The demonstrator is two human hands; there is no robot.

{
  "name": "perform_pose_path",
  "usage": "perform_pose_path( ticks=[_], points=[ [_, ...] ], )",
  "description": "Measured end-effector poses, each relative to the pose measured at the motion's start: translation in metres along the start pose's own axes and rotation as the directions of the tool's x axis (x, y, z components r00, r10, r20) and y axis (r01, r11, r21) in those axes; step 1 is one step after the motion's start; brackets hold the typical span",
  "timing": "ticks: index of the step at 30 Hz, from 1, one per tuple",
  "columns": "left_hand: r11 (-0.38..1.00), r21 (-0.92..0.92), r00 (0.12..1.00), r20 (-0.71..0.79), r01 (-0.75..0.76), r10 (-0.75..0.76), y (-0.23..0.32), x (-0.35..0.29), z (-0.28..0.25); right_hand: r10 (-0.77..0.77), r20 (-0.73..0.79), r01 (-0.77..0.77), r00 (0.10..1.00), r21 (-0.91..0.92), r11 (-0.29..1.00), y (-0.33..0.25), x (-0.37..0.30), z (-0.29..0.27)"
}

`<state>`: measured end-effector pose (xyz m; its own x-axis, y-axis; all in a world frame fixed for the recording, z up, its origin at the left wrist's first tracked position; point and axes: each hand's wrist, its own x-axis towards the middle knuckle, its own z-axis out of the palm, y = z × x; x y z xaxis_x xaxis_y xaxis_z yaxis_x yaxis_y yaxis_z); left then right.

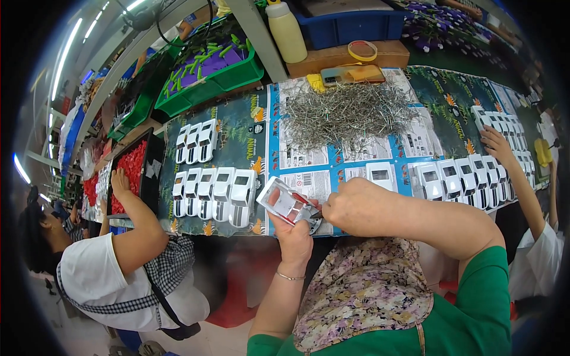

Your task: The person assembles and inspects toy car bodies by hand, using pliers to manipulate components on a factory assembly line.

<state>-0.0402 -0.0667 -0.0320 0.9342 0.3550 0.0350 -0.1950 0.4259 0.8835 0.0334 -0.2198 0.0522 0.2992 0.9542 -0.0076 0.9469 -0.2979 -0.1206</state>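
My left hand (294,240) grips a white toy car body (278,196), tilted with its hollow inside up and red parts showing in it. My right hand (359,204) is closed at the near right end of this car. Its fingertips pinch something there that I cannot make out. Just beyond my right hand lies another white toy car (380,175), partly covered by the hand. A big heap of thin metal pins (350,115) spreads over the table ahead of both hands.
Rows of white toy cars stand left (222,193) and right (463,178). Behind the pins are a phone (353,75), a tape roll (362,51) and a pale bottle (287,32). A green crate (211,83) sits back left. Co-workers reach in at a red-parts tray (159,172) and the right-hand cars.
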Motion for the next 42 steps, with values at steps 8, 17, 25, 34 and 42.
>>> perform_pose_path(
  ticks=[8,17,25,34,42],
  points=[
    [1.0,0.024,1.0,-0.008,0.013,-0.013,-0.001,0.001,0.0,0.004,0.041,-0.003,0.999,-0.022,1.0,-0.001,0.005,-0.006],
    [0.997,-0.052,0.996,0.075,0.059,-0.055,0.005,0.004,-0.001,0.164,-0.04,-0.157,0.986,0.153,0.976,0.003,-0.014,0.01],
    [0.595,0.747,0.954,0.259,-0.298,0.153,0.041,0.028,-0.026,0.435,-0.163,-0.294,0.885,0.529,0.796,-0.01,-0.058,-0.002],
    [-0.269,0.908,0.864,0.397,-0.321,0.309,0.051,0.052,-0.051,0.374,-0.184,-0.11,0.909,0.76,0.641,-0.011,-0.07,0.004],
    [-0.251,0.94,0.877,0.312,-0.23,0.366,0.054,0.067,-0.081,0.429,-0.139,-0.114,0.892,0.85,0.514,-0.009,-0.087,0.006]
  ],
)
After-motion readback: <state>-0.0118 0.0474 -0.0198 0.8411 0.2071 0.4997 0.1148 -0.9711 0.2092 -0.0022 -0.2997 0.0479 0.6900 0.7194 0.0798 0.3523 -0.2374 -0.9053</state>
